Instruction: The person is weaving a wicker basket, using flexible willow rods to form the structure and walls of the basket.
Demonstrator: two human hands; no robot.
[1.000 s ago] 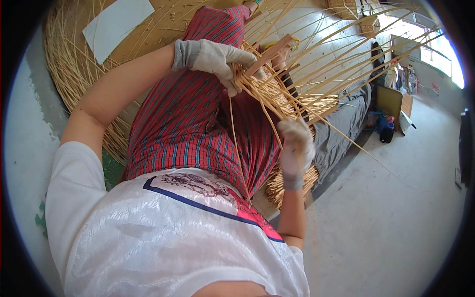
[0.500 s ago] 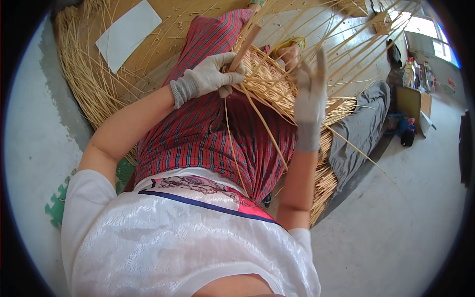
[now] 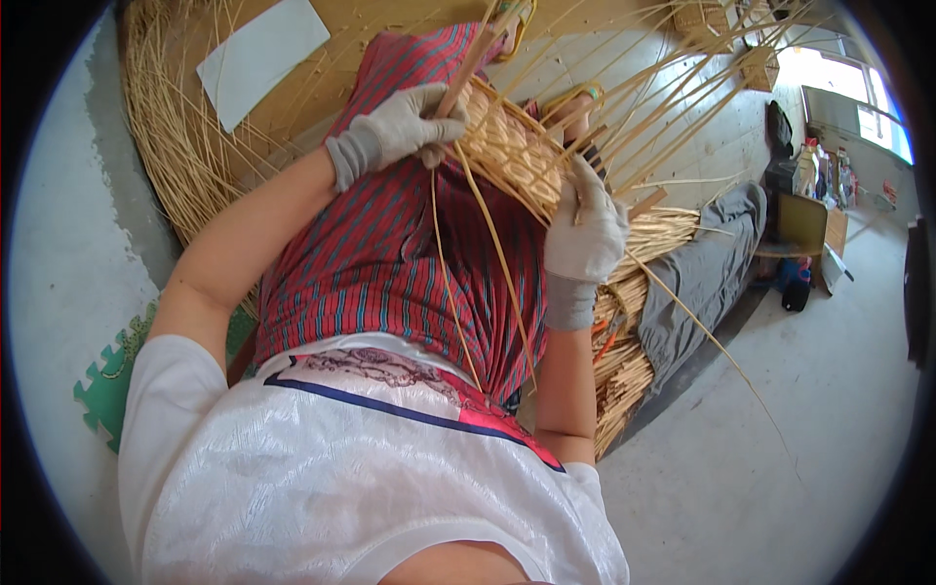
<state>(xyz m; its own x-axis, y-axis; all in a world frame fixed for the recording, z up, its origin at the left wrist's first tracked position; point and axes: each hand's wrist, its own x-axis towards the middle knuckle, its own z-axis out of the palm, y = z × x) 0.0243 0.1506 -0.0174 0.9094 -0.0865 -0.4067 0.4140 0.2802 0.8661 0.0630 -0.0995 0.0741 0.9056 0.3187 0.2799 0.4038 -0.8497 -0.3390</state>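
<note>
A half-woven wicker basket [image 3: 507, 146] rests on my lap over a red striped cloth [image 3: 390, 263], with long loose canes [image 3: 673, 107] fanning out from its far right side. My left hand [image 3: 405, 127], in a pale work glove, is closed round the basket's left corner beside a flat wooden strip [image 3: 470, 63] that sticks up. Also gloved, my right hand [image 3: 587, 229] is closed at the basket's right end, fingers curled over its edge. Two loose canes [image 3: 497, 253] hang from the left corner toward me. The fingertips of both hands are partly hidden.
On the left lies a big heap of canes [image 3: 161, 127] beside a white sheet [image 3: 263, 60]. To the right, a cane bundle [image 3: 624, 375] sits partly under a grey cloth [image 3: 702, 283]. Small boxes [image 3: 760, 68] and a chair [image 3: 799, 229] stand farther off.
My right hand, raised and blurred with fingers stretched before, has come down to the basket's right end and closed there. The left hand keeps its hold; the basket has shifted slightly left.
</note>
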